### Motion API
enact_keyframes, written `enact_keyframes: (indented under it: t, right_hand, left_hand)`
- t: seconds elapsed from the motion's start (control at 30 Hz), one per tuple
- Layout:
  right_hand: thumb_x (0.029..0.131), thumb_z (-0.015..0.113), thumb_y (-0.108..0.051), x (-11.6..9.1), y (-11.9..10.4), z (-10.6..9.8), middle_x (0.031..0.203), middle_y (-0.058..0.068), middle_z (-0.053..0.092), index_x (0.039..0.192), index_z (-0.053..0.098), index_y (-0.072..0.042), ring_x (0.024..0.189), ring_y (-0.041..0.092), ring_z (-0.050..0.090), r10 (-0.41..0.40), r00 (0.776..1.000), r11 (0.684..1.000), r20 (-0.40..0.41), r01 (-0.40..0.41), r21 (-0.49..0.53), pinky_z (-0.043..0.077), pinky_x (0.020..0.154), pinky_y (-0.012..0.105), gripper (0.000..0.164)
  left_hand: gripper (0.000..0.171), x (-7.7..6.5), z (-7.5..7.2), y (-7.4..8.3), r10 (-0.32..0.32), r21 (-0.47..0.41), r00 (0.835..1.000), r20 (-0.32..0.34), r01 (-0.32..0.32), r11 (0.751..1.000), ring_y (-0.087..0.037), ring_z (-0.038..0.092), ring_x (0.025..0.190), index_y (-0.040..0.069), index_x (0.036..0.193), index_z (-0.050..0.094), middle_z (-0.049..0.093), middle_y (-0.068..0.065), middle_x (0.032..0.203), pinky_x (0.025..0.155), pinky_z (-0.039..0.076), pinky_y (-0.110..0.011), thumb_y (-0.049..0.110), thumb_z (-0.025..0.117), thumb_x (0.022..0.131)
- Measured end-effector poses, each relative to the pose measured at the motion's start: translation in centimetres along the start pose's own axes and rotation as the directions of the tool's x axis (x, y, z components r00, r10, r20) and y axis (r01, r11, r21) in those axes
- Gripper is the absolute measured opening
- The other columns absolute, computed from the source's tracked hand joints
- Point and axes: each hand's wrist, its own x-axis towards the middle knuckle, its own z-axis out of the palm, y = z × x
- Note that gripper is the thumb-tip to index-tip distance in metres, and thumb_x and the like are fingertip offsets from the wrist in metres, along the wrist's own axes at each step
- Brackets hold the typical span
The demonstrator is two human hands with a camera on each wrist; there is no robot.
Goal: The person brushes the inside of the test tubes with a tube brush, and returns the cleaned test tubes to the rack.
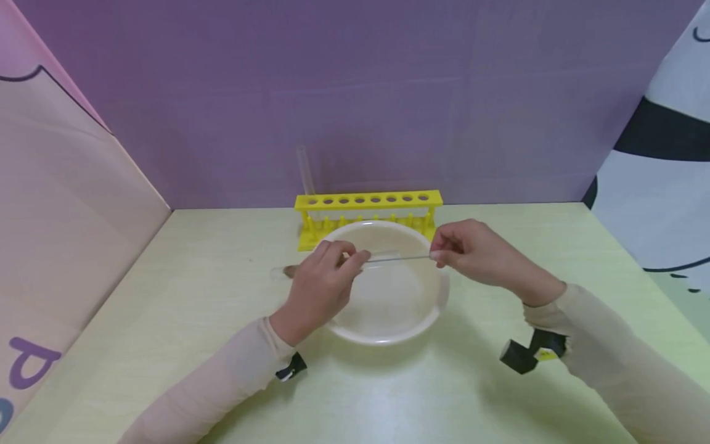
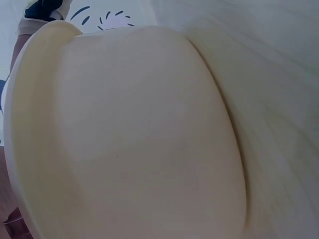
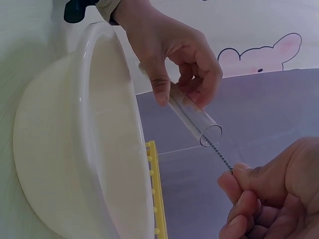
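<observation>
My left hand (image 1: 322, 287) grips a clear glass test tube (image 3: 193, 117) lying nearly level over the white basin (image 1: 383, 341). Out of the tube's open mouth runs the twisted wire handle of a test tube brush (image 3: 222, 160), which my right hand (image 1: 477, 254) pinches between thumb and fingers. Brown bristles (image 1: 289, 271) show through the glass near the closed end, left of my left hand. My left fingers cover the middle of the tube. The left wrist view shows mainly the basin's outer wall (image 2: 149, 124).
Behind the basin stands a yellow test tube rack (image 1: 366, 200), partly hidden by the rim. Another clear test tube (image 1: 306, 171) stands upright, slightly tilted, in its leftmost hole. A purple panel (image 1: 355, 105) rises at the table's back edge, with printed panels on both sides.
</observation>
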Motion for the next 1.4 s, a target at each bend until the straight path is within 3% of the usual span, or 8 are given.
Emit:
enact_keyframes:
  t: [0.23,1.07,1.4]
  right_hand:
    - [0.088,0.06,0.001,0.3,0.0,0.5,0.07,0.001,0.061,0.081,0.062,-0.001,0.059,0.014,0.047,-0.026,1.0,1.0,0.01,0.026,0.008,0.038,0.05,0.024,0.007]
    - [0.088,0.06,0.002,0.9,-0.7,1.7,0.069,0.002,0.061,0.079,0.061,-0.002,0.062,0.015,0.051,-0.04,0.999,0.999,0.017,0.04,-0.009,0.043,0.053,0.024,0.01]
    - [0.086,0.064,0.0,0.5,-1.1,2.1,0.069,-0.002,0.06,0.079,0.063,-0.007,0.061,0.012,0.049,-0.127,0.991,0.974,-0.036,0.117,-0.194,0.045,0.056,0.027,0.01]
  left_hand:
    - [0.025,0.0,0.0,0.1,0.006,-0.002,1.0,0.017,-0.006,1.0,-0.024,0.056,0.073,0.007,0.102,0.062,0.061,-0.012,0.093,0.062,0.05,-0.027,-0.002,0.069,0.08]
    - [0.026,0.3,-0.3,0.0,0.005,0.007,1.0,0.002,-0.005,1.0,-0.026,0.058,0.078,0.007,0.101,0.064,0.062,-0.011,0.092,0.068,0.053,-0.03,0.0,0.073,0.078]
    - [0.027,0.5,-0.5,-0.2,0.01,0.009,1.0,0.017,-0.01,1.0,-0.025,0.058,0.077,0.007,0.101,0.064,0.062,-0.011,0.092,0.067,0.053,-0.029,0.001,0.074,0.077]
